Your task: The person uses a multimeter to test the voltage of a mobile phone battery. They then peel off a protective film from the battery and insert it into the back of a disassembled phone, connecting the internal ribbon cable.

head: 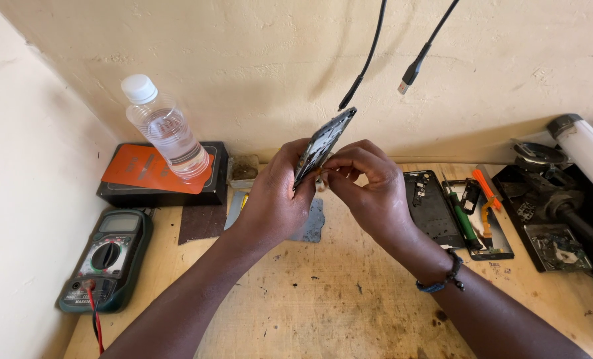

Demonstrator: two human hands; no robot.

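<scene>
Nearest, the wooden bench lies bare under both forearms. Above it, the left hand has its grip pinched on the lower edge of an opened phone body, held tilted on edge. The right hand, just right of the phone, presses fingertips together on a small part at its side. This looks like seating or freeing a component; the next move calls for fine, steady fingertip pressure. Left of the phone stand a multimeter and, farther back, a water bottle; two cables dangle above.

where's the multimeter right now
In the head view, the multimeter lies at the left edge of the wooden table, just in front of the black box carrying the water bottle, left of the left hand.
</scene>
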